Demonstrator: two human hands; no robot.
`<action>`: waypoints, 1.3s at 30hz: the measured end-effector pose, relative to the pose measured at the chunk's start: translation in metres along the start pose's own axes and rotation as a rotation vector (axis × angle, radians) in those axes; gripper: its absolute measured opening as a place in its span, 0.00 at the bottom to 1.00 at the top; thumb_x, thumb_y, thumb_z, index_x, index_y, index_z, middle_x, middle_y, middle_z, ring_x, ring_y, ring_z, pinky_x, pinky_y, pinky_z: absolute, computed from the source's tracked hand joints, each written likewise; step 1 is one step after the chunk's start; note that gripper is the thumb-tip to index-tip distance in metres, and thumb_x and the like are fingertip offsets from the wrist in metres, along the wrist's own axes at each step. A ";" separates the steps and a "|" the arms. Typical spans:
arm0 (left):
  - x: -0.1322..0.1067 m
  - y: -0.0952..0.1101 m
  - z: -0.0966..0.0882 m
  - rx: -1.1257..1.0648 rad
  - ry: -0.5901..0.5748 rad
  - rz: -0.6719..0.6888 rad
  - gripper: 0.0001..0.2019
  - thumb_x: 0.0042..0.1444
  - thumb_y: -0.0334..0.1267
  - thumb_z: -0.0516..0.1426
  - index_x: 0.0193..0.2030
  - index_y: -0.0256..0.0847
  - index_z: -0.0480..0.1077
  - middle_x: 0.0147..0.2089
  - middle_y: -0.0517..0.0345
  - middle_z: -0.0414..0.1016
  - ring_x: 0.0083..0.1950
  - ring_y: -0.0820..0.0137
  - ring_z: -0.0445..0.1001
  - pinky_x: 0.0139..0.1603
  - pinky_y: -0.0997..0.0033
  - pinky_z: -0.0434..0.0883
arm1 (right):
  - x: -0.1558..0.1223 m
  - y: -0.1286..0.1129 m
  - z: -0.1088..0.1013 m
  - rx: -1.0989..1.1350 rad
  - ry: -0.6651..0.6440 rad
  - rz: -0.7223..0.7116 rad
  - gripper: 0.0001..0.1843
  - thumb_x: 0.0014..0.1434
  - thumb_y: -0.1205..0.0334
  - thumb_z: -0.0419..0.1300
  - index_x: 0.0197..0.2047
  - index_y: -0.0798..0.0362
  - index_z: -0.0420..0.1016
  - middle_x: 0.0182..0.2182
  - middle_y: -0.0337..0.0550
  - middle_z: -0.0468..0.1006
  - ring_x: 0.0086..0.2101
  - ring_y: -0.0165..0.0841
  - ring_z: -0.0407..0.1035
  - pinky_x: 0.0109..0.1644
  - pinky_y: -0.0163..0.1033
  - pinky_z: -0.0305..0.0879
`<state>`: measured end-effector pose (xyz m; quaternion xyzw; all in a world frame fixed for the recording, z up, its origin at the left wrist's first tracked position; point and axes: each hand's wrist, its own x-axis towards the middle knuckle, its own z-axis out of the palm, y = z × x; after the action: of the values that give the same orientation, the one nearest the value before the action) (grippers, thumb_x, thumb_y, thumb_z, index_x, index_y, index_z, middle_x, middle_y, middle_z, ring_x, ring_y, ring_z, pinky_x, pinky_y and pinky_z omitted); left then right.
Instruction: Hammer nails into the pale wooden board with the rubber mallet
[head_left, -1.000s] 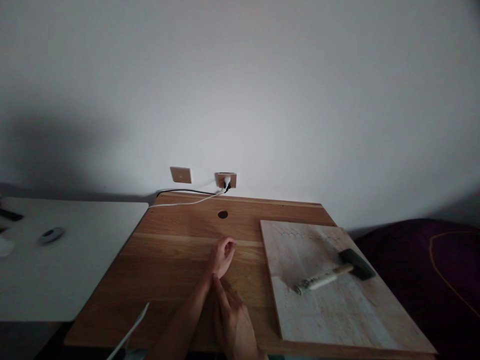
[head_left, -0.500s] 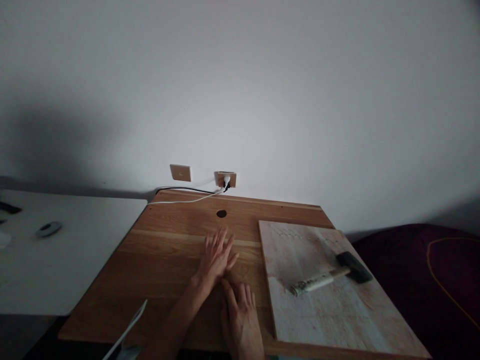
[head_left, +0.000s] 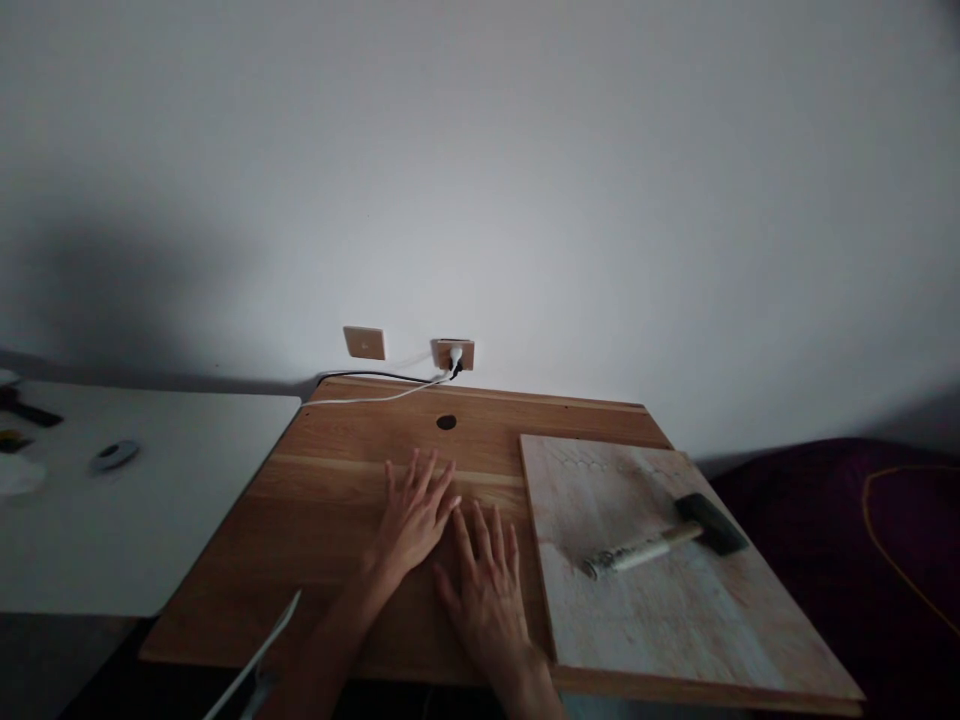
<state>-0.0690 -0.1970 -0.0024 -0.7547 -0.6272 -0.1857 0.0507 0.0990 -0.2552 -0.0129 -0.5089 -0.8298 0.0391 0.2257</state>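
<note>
My left hand [head_left: 414, 512] lies palm down on the wooden tabletop [head_left: 300, 520] with its fingers spread. Beside it and a little nearer to me, my right hand [head_left: 489, 590] rests the same way, fingers stretched out and apart. Neither hand holds anything. The left thumb lies close to the right index fingertip; whether they touch I cannot tell. Just right of my right hand lies a pale, worn board [head_left: 637, 620]. On it rests a mallet [head_left: 645, 548] with a dark head and a light, partly wrapped handle pointing left.
At the left stands a white table [head_left: 150, 500] with a grey ring-shaped item [head_left: 115, 456] on it. A white cable [head_left: 375, 399] runs along the back edge to a wall socket [head_left: 454, 354]. The tabletop has a round hole [head_left: 446, 422]. Dark purple fabric [head_left: 817, 500] bulges at the right.
My right hand has slid forward and its fingers have spread out flat. My left hand has shifted slightly left, its fingers wider apart. The view has moved a little.
</note>
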 end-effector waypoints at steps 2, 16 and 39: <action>-0.006 -0.011 -0.005 0.011 0.019 -0.032 0.29 0.70 0.50 0.53 0.76 0.53 0.55 0.78 0.48 0.53 0.79 0.42 0.46 0.73 0.22 0.41 | 0.015 0.004 0.001 -0.023 -0.014 0.005 0.40 0.68 0.41 0.57 0.77 0.47 0.54 0.75 0.53 0.53 0.73 0.61 0.42 0.69 0.75 0.50; -0.021 -0.026 0.001 0.079 -0.063 -0.053 0.28 0.69 0.51 0.54 0.73 0.50 0.63 0.78 0.45 0.53 0.78 0.39 0.48 0.71 0.18 0.39 | 0.037 0.011 0.016 -0.052 -0.152 0.065 0.40 0.68 0.34 0.54 0.75 0.44 0.58 0.76 0.51 0.53 0.74 0.58 0.37 0.72 0.72 0.35; -0.019 -0.027 0.004 0.028 -0.003 -0.113 0.37 0.67 0.60 0.51 0.77 0.45 0.52 0.80 0.41 0.44 0.79 0.39 0.42 0.69 0.17 0.34 | -0.028 0.137 -0.096 -0.047 0.539 0.165 0.16 0.69 0.55 0.54 0.54 0.52 0.74 0.56 0.59 0.72 0.55 0.50 0.68 0.61 0.59 0.67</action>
<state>-0.0975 -0.2078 -0.0166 -0.7175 -0.6715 -0.1783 0.0496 0.2625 -0.2295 0.0230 -0.5718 -0.6963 -0.0986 0.4224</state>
